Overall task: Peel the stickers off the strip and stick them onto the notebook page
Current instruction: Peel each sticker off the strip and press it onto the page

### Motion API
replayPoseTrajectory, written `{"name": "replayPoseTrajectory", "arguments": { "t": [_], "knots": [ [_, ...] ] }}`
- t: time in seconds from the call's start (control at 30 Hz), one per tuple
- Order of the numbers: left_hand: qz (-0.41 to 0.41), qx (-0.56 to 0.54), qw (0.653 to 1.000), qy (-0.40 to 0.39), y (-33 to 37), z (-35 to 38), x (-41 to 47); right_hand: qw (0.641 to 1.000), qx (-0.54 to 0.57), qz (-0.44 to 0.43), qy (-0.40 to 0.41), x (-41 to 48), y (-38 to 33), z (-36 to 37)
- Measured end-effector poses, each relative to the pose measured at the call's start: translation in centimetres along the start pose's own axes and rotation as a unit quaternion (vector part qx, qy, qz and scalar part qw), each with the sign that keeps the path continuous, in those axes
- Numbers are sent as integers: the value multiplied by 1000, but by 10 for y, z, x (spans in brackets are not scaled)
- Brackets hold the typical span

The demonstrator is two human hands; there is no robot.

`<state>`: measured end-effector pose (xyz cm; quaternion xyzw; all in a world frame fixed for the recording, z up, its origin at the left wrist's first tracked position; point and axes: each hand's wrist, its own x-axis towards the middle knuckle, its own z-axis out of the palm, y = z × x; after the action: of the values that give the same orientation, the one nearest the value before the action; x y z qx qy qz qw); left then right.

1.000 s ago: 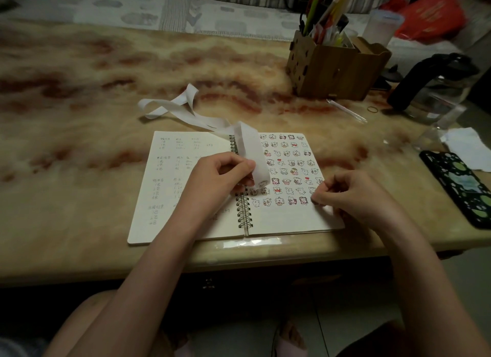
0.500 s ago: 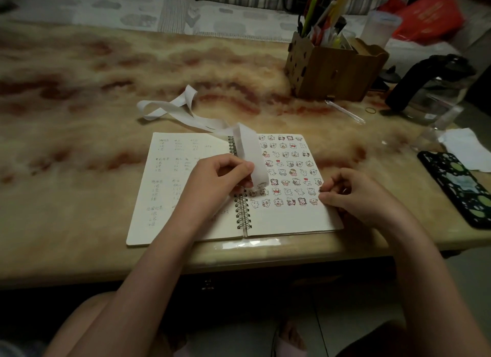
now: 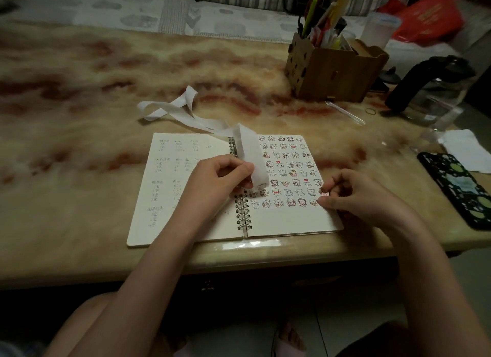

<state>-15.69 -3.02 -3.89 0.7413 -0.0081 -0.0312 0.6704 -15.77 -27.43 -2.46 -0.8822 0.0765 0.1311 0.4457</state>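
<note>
Marbled table (image 3: 79,149): a white strip (image 3: 249,149) starts in a loose loop on the tabletop beyond the notebook's far left corner. Its long axis runs rightward and toward the person. It crosses the top of the spiral binding, then bends down along the binding with its end pointing at the person. The notebook (image 3: 287,221) lies open and flat near the table's front edge, spine running away from the person, handwriting on the left page. The left hand (image 3: 220,181) rests over the binding, fingers curled, thumb and fingertips pinching the strip near its lower end. Rows of small cartoon stickers (image 3: 287,170) cover the upper part of the right page. The right hand (image 3: 358,194) sits at that page's right edge, fingers curled, thumb and forefinger closed on one sticker (image 3: 322,191); whether it is already stuck down cannot be told. Far right stand a wooden pen box (image 3: 332,72) and, nearer, a dark phone (image 3: 457,186).
</note>
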Motion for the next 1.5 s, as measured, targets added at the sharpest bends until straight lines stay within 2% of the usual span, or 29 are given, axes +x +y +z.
{"name": "replayPoseTrajectory", "arguments": {
  "t": [0.27,0.5,0.57,0.67,0.73,0.83,1.03,1.37,1.5],
  "knots": [
    [1,-6,1000,2,0,1,0,998,-11,-16,57,1,1,10],
    [1,-11,1000,2,0,0,0,998,-26,-18,62,8,6,8],
    [6,-22,1000,4,1,0,0,996,-22,-22,89,9,7,9],
    [19,-36,999,7,3,1,0,983,12,-75,167,6,2,10],
    [27,-47,998,6,4,1,-1,972,54,-131,186,2,-7,13],
    [43,-58,997,5,5,1,-1,965,114,-192,138,-6,-23,28],
    [59,-62,996,4,6,2,0,950,133,-272,73,-14,-40,55],
    [56,-68,996,9,7,3,0,938,170,-291,84,-13,-41,63],
    [44,-62,997,-30,8,5,-1,937,162,-292,104,-12,-39,61]
  ]
}}
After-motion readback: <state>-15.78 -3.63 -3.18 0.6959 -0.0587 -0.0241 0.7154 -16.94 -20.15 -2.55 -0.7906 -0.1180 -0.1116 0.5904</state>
